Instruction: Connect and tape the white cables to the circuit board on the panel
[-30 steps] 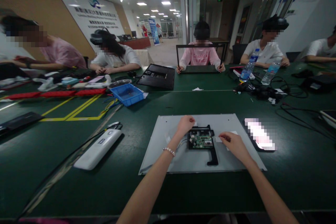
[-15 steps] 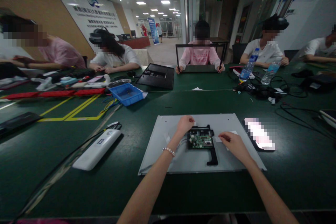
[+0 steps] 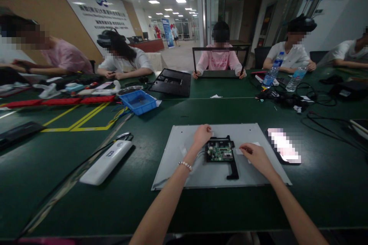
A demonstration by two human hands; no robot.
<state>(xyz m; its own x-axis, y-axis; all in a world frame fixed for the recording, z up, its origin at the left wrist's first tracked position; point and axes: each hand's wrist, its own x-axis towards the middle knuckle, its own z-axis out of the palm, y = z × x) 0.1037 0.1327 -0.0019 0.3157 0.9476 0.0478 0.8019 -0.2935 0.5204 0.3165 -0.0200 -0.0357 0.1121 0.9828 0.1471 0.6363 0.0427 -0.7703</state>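
A light-grey flat panel [image 3: 184, 176] lies on the table before me, back side up. On it sits a green circuit board [image 3: 220, 153] in a black bracket [image 3: 234, 170]. My left hand [image 3: 202, 136] rests at the panel's upper middle, thumb and finger pinched at a small whitish piece of tape [image 3: 212, 134] just above the bracket. To the right of the board, my right hand [image 3: 254, 154] has its fingertips closed on the edge of another white piece of tape [image 3: 239, 151]. Grey cables [image 3: 199, 155] run from the board's left side, partly behind my left forearm.
A lit phone [image 3: 283, 147] lies right of the panel, a white power bank [image 3: 107, 162] with cables to its left. Farther back are a blue tray [image 3: 140, 103], a black cover [image 3: 172, 82] and water bottles [image 3: 296, 77]. Across the table a person [image 3: 220, 59] holds a black frame.
Both hands stay at the same spots on the panel with hardly any movement. The view has shifted very slightly.
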